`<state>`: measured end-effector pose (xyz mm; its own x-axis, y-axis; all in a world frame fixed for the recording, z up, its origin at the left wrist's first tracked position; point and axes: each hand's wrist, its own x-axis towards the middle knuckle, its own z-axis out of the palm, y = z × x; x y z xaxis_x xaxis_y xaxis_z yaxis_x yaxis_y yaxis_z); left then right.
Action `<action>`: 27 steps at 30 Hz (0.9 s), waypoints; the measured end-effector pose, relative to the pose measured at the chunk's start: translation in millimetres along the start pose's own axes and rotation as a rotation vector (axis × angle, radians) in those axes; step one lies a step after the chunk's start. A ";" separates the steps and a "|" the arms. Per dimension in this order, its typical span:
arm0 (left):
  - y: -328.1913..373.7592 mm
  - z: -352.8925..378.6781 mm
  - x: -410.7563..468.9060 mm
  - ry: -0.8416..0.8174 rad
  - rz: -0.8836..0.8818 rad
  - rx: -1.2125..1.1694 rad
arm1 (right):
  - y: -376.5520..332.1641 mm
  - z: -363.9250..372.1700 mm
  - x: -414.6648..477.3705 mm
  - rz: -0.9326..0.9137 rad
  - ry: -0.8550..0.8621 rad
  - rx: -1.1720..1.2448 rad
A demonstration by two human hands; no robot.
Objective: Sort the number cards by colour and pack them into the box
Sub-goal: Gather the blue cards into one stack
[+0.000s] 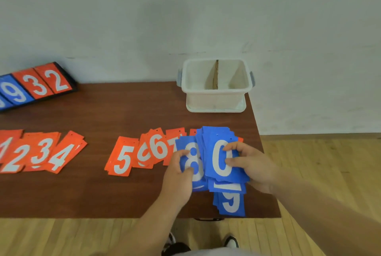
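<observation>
My left hand (pixel 178 175) pinches the blue 8 card (pixel 194 161), thumb on its face and fingers curled at its lower edge, and my right hand (pixel 253 167) grips the blue stack topped by the 0 card (pixel 218 158), thumb and forefinger on its face and the other fingers behind. Both sit at the right end of the table (pixel 103 193), over the tail of the orange row (pixel 158 148), with the box (pixel 216 92) well apart at the far edge. To do this well I think I should slide the 8 flush against the stack, tap the long edges square on the table, and sweep in the sideways card (pixel 226 186) and the blue 9 card (pixel 231 204) near the front edge before carrying all the blue to 1 side of the divider (pixel 215 76). I must lift no orange with them, since an orange corner pokes out behind the 0. I cannot tell how many blue cards are in the stack or which orange numbers lie beneath it. The other orange cards (pixel 41 152) and the scoreboard (pixel 37 84) are cut off at the left, and the box floor is hard to make out.
</observation>
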<state>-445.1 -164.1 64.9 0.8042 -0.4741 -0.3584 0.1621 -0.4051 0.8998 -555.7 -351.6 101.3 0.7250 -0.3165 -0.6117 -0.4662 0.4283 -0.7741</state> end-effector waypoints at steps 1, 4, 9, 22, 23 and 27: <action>9.0 0.7 -1.2 -0.039 0.024 -0.046 | -0.3 5.3 1.9 -0.041 0.043 -0.125; 24.7 6.2 -3.6 -0.119 0.083 -0.126 | -0.1 19.1 2.9 -0.096 0.172 -0.385; 36.4 10.7 0.5 -0.358 0.109 -0.105 | 3.0 22.6 -5.0 -0.062 0.167 -0.215; 0.7 62.6 6.9 -0.214 0.012 0.176 | 23.0 -37.8 -24.1 -0.133 0.526 -0.397; -12.9 70.5 7.8 -0.179 -0.034 0.294 | 25.8 -47.2 -26.3 -0.126 0.555 -0.401; -52.5 112.9 -1.0 -0.163 -0.187 0.683 | 36.8 -76.4 -39.6 -0.102 0.583 -0.413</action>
<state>-519.0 -230.6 -10.1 0.6938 -0.4385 -0.5713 -0.1479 -0.8631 0.4828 -640.2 -388.0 84.6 0.4407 -0.7872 -0.4315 -0.6478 0.0539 -0.7599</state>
